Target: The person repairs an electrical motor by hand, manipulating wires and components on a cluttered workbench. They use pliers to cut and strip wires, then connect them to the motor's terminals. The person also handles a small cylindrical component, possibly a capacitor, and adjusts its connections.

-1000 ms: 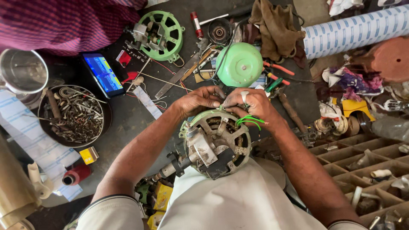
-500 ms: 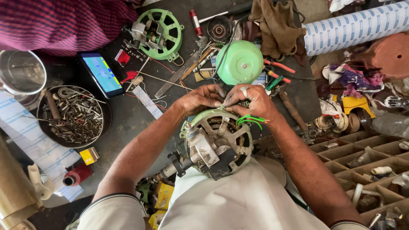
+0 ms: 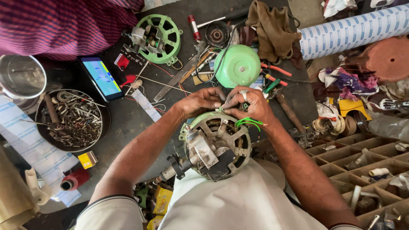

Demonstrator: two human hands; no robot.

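The fan motor [image 3: 215,147] is resting on our lap, near centre; our left hand [image 3: 199,102] and right hand [image 3: 249,103] are pinching its green wires [image 3: 248,122] at the far rim, working best with gentle, steady fingertips.

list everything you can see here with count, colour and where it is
fan motor: 1, green and grey, on the person's lap, centre
green wires: a few, green, at the motor's right edge
round cover: 1, pale green, above the hands
motor frame: 1, green, top centre-left
phone: 1, lit screen, left
bowl of metal parts: 1, dark, left
steel pot: 1, silver, far left
paper roll: 1, white with blue print, top right
brown cloth: 1, top centre
left hand: on the motor's top rim
right hand: on the motor's top rim, ring on one finger
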